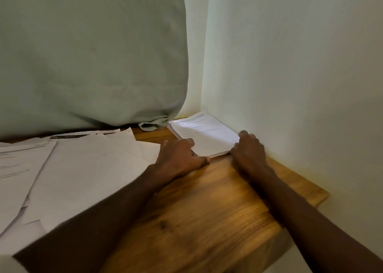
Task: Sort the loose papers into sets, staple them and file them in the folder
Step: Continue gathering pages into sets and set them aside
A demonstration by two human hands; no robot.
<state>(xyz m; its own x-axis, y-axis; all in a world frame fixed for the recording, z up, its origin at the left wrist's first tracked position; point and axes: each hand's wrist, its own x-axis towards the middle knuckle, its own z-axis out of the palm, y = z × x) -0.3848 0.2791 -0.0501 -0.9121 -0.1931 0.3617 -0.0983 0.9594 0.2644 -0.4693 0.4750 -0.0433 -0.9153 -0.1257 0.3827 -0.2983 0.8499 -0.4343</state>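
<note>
- The left hand [179, 155] grips the near left corner of a stack of printed papers [204, 135]: its fingers curl over the stack's left edge and its thumb lies along the near edge, flat against the wooden table [207, 206].
- The right hand [249, 147] holds the stack's near right corner, fingers bent over the top sheet and knuckles close to the pale wall [290, 65] just beyond it.
- The stack lies between the two hands and stretches away from them into the corner where the table meets the wall. Its top sheet carries lines of small print too blurred to read.
- The sheet edges on the side by the left hand look slightly uneven.
- To the left of the left hand, loose white sheets [72, 169] are spread over the table, overlapping one another; the nearest one reaches just beside the left wrist.
- Beyond those sheets, farther from the left hand, a sheet with a dark printed band [68, 136] lies near the table's back.
- A pale green cloth-covered cushion [93, 55] stands behind the loose sheets, its lower corner [154, 123] touching the table just beside the stack's far left corner.
- Both forearms reach in over the bare wood near the hands.
</note>
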